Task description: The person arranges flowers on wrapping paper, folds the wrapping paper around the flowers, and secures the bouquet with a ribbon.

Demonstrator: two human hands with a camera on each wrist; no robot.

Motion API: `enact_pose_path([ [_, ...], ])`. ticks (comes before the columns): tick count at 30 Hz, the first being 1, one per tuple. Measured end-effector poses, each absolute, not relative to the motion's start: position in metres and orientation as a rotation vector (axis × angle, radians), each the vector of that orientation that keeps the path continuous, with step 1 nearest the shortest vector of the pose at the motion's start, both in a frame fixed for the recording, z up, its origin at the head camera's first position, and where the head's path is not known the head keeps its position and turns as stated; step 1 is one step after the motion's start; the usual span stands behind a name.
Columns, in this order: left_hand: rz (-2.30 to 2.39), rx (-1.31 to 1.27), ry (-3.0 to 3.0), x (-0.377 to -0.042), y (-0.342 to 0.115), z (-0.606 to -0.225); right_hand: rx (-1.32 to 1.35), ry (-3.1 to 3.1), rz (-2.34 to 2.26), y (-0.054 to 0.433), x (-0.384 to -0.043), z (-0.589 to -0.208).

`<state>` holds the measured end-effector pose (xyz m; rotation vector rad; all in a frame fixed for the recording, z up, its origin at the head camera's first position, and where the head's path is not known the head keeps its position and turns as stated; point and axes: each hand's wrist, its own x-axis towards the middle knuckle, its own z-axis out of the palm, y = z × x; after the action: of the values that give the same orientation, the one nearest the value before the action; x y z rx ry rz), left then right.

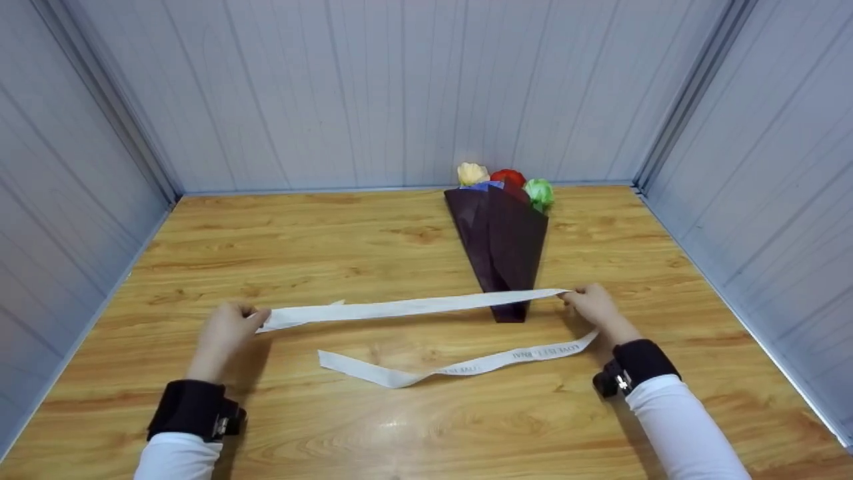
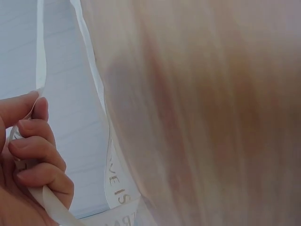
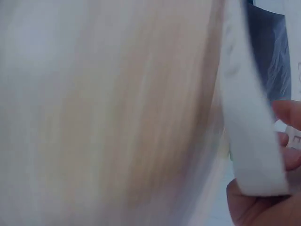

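A white ribbon (image 1: 400, 310) is stretched nearly straight between both hands. My left hand (image 1: 226, 330) pinches its left end between thumb and fingers; in the left wrist view, more ribbon (image 2: 41, 52) runs through the curled fingers of that hand (image 2: 35, 160). At the other side my right hand (image 1: 595, 308) pinches the ribbon. From near the right hand a loose length printed with lettering, partly legible as LOVE IS, bends across the wooden table nearer me. The taut stretch passes in front of the narrow lower end of a bouquet (image 1: 516, 240) wrapped in dark purple paper.
Cream, red and green flowers (image 1: 508, 179) top the bouquet, which lies toward the back of the wooden table (image 1: 300, 247). Pale panelled walls (image 1: 400, 93) close in the back and both sides. A black strap with a small camera sits on each wrist.
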<state>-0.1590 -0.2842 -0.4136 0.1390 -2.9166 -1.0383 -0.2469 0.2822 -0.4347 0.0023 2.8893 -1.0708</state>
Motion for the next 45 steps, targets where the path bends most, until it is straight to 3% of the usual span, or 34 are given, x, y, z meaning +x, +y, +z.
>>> enact_pose_path([
  [14,-1.002,0.126,-2.931,-0.160,-0.279,-0.415,0.423,2.732,-1.385,0.276,-0.246,-0.430],
  [31,-0.882,0.191,-3.120,-0.168,-0.273,-0.418,0.157,3.030,-0.721,0.250,-0.243,-0.429],
  [38,-0.737,0.176,-3.247,-0.171,-0.264,-0.415,0.079,3.008,-0.777,0.237,-0.245,-0.428],
  [45,-0.711,0.071,-3.214,-0.186,-0.223,-0.401,0.152,2.870,-1.279,0.219,-0.250,-0.410],
])
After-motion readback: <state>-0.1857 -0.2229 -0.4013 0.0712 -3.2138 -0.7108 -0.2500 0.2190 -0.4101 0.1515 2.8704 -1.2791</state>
